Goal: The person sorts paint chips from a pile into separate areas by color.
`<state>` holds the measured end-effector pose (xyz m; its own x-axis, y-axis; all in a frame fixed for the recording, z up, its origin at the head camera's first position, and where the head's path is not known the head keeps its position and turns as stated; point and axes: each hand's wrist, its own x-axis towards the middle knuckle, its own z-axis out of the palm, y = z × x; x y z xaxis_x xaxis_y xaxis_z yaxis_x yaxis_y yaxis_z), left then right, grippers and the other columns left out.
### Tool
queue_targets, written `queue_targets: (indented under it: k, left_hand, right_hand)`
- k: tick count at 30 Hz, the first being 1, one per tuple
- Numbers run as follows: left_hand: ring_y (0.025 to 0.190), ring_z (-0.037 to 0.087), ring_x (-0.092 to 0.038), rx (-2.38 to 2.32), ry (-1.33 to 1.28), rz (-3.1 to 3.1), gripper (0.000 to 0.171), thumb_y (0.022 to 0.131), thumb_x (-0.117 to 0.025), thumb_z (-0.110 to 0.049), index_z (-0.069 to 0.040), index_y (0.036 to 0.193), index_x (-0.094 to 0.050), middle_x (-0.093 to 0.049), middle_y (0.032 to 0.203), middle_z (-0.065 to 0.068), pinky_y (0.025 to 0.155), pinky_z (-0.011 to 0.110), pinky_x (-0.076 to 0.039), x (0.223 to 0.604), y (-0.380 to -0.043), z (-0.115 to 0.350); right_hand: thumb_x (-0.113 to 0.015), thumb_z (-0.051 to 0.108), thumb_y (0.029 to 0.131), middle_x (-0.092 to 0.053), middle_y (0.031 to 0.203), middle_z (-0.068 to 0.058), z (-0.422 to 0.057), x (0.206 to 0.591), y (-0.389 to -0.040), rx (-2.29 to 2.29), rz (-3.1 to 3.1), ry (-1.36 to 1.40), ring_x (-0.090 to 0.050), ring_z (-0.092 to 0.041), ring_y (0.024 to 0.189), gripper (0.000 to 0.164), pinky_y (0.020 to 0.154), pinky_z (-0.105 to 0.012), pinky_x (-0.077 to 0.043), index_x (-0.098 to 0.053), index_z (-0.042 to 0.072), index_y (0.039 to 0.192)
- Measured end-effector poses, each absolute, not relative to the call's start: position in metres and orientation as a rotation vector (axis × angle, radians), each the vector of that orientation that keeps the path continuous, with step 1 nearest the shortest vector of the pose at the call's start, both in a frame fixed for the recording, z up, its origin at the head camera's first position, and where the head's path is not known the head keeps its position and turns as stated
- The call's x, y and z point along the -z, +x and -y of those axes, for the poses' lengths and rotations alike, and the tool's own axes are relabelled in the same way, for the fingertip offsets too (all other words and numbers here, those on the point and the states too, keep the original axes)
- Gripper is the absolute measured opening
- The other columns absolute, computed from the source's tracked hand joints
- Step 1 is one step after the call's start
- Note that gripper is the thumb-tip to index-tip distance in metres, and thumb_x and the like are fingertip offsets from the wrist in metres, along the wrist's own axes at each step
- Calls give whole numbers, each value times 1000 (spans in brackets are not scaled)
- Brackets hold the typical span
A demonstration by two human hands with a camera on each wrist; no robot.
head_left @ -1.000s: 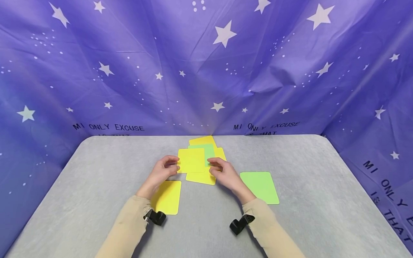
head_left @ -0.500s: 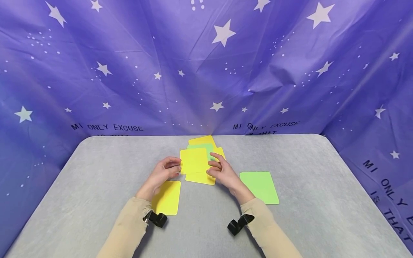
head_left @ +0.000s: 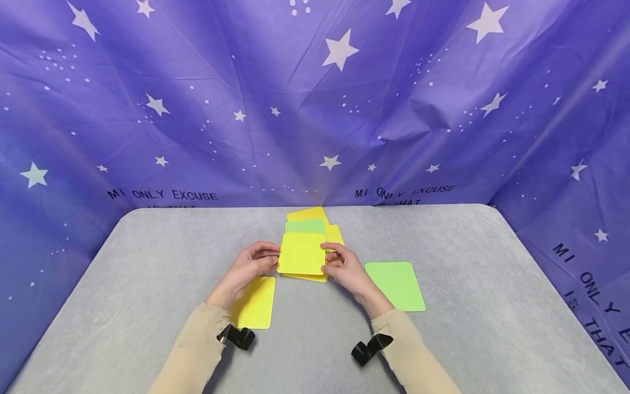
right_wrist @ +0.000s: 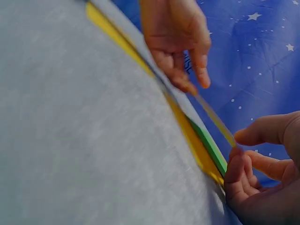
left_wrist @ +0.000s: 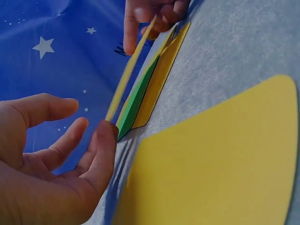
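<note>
A square yellow card [head_left: 302, 253] is held tilted between the two hands, raised above a spread of overlapping cards. The right hand [head_left: 346, 272] pinches its right edge, thumb against fingers, as the right wrist view shows. At the left edge, a fingertip of the left hand [head_left: 250, 267] touches the card; the other fingers stand apart from it in the left wrist view. Below and behind lie a green card [head_left: 305, 225] and several yellow cards, among them one at the back [head_left: 306, 214] and one at the right [head_left: 335, 234]. The held card partly hides them.
Partly under the left forearm lies another yellow card [head_left: 258, 306]. A green card [head_left: 396, 287] lies right of the right wrist. The grey table [head_left: 315, 350] ends at a purple star-patterned curtain [head_left: 275, 142]. Each wrist wears a black camera mount.
The yellow card has shifted right and toward the person, and its near edge now tilts up. The right hand, earlier apart from it, has taken hold of its right edge. The left hand moved slightly right.
</note>
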<state>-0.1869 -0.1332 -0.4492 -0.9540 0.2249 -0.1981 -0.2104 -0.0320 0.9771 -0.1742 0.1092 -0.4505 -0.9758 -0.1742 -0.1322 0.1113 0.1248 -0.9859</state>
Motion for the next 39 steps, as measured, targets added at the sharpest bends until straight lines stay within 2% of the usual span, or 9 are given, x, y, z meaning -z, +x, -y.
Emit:
queue_targets:
  k: [3,9,18,28,39]
  left_hand:
    - [91,17,-58,-2052,37,-1971,35,86,-58,6,12,120,-51,-57,111,17,82,28,-51,449,-186,133]
    - [92,18,-55,-2024,79,-2004,39,81,-62,8,11,119,-53,-57,105,13,76,25,-48,454,-184,134]
    - [95,19,-52,-1999,122,-1997,42,81,-61,9,10,122,-52,-54,106,12,77,24,-47,455,-177,131]
    - [94,20,-52,-1959,188,-1967,42,82,-61,9,10,123,-50,-53,105,13,77,25,-46,452,-166,130]
    - [91,19,-54,-1937,181,-1990,42,81,-61,8,11,122,-50,-53,103,13,76,24,-48,454,-155,144]
  right_hand:
    - [-62,-12,81,-50,94,-10,-111,452,-170,1961,-2177,-118,-50,-13,74,49,64,-20,-45,-53,-6,128]
    - [-63,-13,81,-51,95,-11,-113,454,-164,2011,-2128,-123,-52,-12,76,48,68,-19,-47,-52,-8,128]
    - [-62,-12,80,-51,95,-12,-120,455,-156,2024,-2109,-165,-55,-11,77,49,70,-20,-48,-51,-9,128]
    - [-63,-10,82,-48,100,-12,-127,455,-145,2011,-2069,-198,-48,-8,75,50,69,-18,-44,-49,-10,129]
    - [-62,-10,81,-48,102,-14,-114,458,-132,1979,-2095,-298,-53,-9,75,49,70,-18,-47,-49,-10,128]
